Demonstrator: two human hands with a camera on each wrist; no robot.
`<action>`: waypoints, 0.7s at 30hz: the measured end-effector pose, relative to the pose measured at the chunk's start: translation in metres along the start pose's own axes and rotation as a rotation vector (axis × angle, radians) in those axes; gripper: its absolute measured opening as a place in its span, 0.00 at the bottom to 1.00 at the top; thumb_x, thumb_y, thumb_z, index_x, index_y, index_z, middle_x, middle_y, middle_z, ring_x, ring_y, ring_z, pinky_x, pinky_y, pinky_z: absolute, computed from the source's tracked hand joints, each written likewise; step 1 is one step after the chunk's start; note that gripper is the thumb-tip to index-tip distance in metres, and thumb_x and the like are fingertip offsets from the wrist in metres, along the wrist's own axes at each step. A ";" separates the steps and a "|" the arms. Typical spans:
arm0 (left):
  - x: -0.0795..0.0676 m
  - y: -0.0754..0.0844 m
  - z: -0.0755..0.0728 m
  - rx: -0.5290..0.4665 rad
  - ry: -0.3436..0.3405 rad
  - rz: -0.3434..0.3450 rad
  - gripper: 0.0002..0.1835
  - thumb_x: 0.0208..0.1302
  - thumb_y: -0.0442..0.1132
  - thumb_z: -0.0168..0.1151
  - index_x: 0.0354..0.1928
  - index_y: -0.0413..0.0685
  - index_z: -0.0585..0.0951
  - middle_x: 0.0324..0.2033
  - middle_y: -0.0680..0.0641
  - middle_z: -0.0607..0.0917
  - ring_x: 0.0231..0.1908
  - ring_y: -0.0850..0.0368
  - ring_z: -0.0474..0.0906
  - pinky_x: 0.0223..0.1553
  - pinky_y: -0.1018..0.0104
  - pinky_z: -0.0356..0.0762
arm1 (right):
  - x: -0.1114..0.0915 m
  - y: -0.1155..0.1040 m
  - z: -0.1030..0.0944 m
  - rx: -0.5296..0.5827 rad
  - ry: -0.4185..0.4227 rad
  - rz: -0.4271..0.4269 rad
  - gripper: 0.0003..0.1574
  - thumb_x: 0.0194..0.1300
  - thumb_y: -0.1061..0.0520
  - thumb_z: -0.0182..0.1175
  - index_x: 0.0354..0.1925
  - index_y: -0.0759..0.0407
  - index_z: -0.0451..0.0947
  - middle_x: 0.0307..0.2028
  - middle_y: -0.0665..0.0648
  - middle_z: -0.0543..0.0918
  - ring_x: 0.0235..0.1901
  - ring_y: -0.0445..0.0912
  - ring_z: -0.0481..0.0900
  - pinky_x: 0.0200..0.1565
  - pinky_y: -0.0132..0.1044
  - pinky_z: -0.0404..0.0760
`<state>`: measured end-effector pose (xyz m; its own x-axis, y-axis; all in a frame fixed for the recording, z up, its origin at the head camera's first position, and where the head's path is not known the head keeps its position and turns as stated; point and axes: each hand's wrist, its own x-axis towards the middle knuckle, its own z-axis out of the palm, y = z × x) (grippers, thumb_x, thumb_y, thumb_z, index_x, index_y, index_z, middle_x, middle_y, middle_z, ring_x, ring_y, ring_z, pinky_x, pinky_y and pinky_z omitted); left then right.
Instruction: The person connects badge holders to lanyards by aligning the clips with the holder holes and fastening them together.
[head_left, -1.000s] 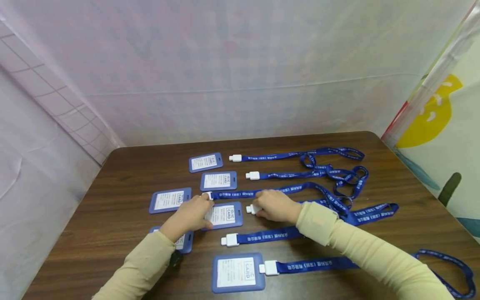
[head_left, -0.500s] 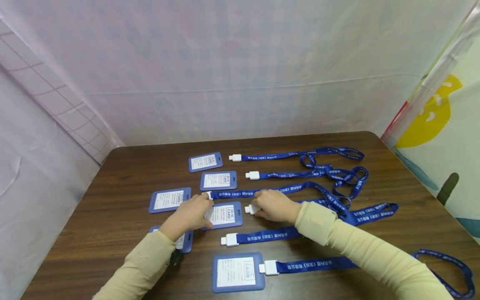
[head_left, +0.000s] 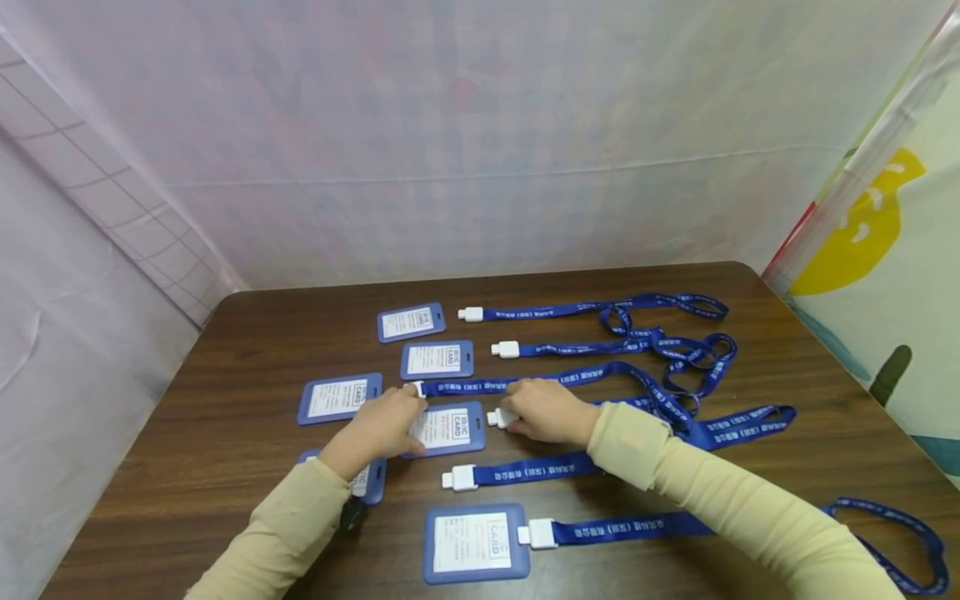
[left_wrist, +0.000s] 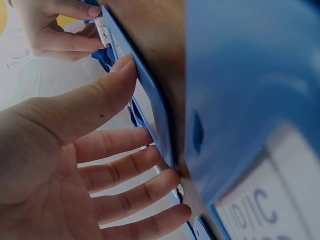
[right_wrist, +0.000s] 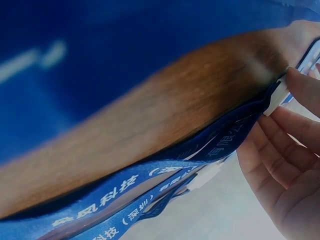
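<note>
My left hand [head_left: 382, 423] holds the left end of a blue card holder [head_left: 453, 427], its thumb at the near edge and its fingers towards the far edge. In the left wrist view the thumb [left_wrist: 112, 82] and fingertips touch the holder's rim. My right hand [head_left: 550, 410] pinches the white clip [head_left: 498, 417] of a blue lanyard between thumb and fingers. That clip lies close to the holder's slotted right end. In the right wrist view the clip [right_wrist: 276, 97] sits between thumb and fingers, with the lanyard strap [right_wrist: 220, 135] running away from it.
Other card holders lie near the left hand, such as one at the left [head_left: 340, 397]. Several lanyards [head_left: 562, 312] stretch rightwards on the brown table [head_left: 247, 358]. At the front, a holder [head_left: 476, 543] adjoins another white clip [head_left: 540, 533]. Sheeting [head_left: 480, 142] stands behind the table.
My right hand has moved slightly left, bringing the white clip nearer the card holder's slotted end. My left hand has kept its place on the holder.
</note>
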<state>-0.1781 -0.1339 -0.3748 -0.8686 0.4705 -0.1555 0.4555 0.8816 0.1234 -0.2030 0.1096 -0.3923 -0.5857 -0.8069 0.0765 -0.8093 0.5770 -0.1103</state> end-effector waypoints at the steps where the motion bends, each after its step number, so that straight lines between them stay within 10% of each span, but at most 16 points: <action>1: 0.000 0.000 0.000 0.000 0.001 -0.002 0.28 0.37 0.49 0.75 0.41 0.40 0.80 0.34 0.45 0.74 0.36 0.48 0.73 0.31 0.54 0.76 | 0.000 0.000 0.000 0.002 0.000 -0.001 0.08 0.51 0.55 0.67 0.29 0.57 0.81 0.25 0.49 0.77 0.24 0.41 0.75 0.26 0.30 0.76; 21: 0.001 0.002 -0.001 -0.014 -0.015 -0.037 0.30 0.37 0.50 0.75 0.43 0.40 0.80 0.36 0.45 0.75 0.37 0.48 0.72 0.33 0.53 0.76 | 0.002 -0.001 -0.001 0.005 0.019 -0.020 0.07 0.50 0.55 0.66 0.26 0.58 0.79 0.22 0.49 0.74 0.21 0.41 0.72 0.22 0.30 0.73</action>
<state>-0.1779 -0.1320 -0.3732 -0.8815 0.4385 -0.1751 0.4206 0.8978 0.1308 -0.2032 0.1071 -0.3914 -0.5700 -0.8158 0.0979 -0.8208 0.5599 -0.1130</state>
